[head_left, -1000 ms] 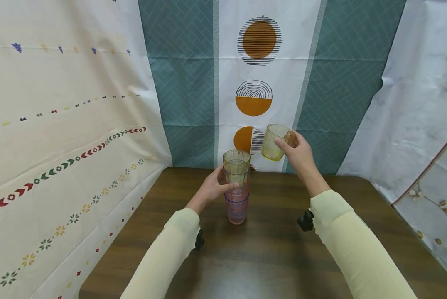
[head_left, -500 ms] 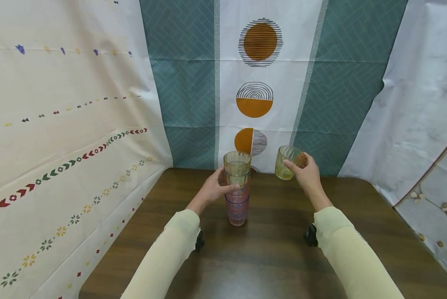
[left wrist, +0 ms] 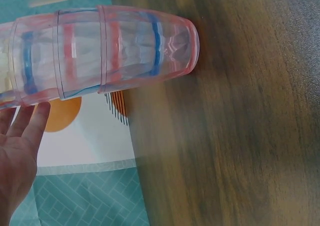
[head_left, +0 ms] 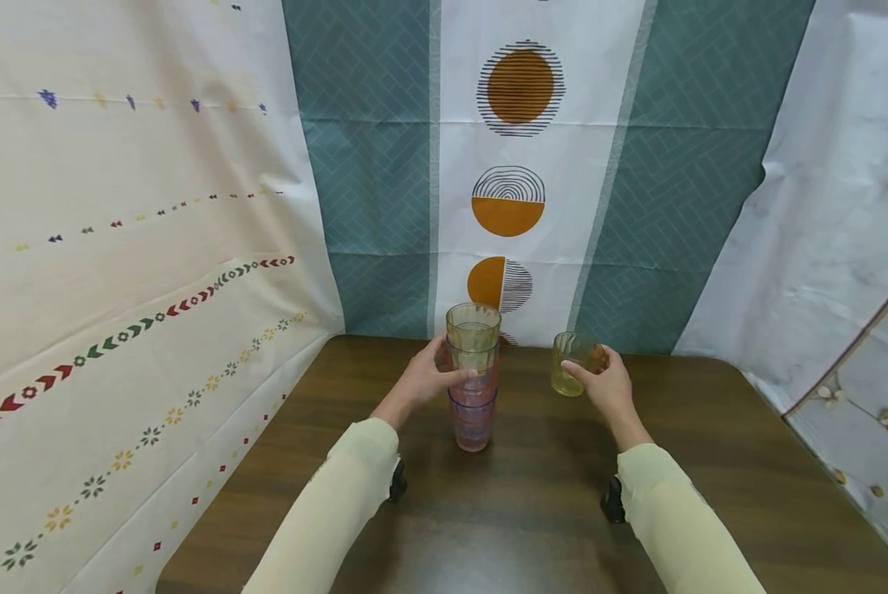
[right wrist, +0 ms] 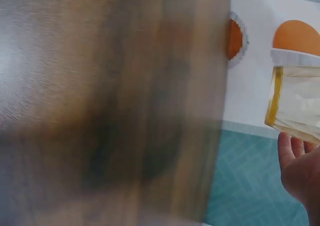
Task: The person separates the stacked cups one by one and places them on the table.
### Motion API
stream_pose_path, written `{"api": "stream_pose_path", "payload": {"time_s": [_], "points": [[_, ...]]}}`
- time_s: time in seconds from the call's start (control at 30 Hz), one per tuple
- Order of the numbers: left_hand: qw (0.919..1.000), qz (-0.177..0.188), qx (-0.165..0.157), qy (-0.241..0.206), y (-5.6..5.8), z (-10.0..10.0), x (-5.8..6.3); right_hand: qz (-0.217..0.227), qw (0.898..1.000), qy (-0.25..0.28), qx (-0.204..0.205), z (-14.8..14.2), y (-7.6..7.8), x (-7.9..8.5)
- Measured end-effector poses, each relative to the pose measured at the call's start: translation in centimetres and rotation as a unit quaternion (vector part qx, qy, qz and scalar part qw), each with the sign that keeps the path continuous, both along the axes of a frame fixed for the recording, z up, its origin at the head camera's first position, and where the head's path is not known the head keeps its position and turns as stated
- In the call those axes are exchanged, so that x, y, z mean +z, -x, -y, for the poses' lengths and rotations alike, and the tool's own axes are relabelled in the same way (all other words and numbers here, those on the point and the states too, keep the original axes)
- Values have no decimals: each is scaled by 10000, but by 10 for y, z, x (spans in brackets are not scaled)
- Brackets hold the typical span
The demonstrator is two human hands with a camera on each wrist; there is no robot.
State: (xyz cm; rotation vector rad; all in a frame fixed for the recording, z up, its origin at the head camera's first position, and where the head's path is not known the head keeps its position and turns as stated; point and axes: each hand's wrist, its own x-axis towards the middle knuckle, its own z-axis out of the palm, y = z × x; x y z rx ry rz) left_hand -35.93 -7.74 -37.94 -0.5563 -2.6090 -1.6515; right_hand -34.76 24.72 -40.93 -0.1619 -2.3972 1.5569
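A tall stack of clear tumblers (head_left: 474, 396) stands upright on the table, pink and bluish below with a yellow one on top. Around its upper part my left hand (head_left: 424, 378) holds it, thumb across the front and fingers behind. To the right, my right hand (head_left: 611, 389) grips a single clear yellow tumbler (head_left: 567, 367) from its right side. The right wrist view shows that yellow tumbler (right wrist: 297, 101) with its base off the table and the fingers beneath its side. In the left wrist view the stack (left wrist: 105, 51) appears sideways, fingertips against it.
The brown wooden table (head_left: 503, 511) reaches back to a green and white patterned curtain (head_left: 373, 181). Cream cloth (head_left: 139, 272) hangs along the left side, pale marbled cloth (head_left: 845, 206) along the right.
My right hand has come down toward the table with the yellow tumbler, also shifting right, away from the stack. The left hand keeps its hold on the stack.
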Motion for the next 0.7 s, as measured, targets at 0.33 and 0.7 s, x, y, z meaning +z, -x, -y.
{"api": "stream_pose_path", "payload": {"time_s": [0.33,0.7], "points": [[9999,98,12,-37,1,0,-1,339,9992,91,167,3,-1,-34],[10000,40,-19,-41,0,-1,-2,641,9972,-99,364,-1,-5,-54]]}}
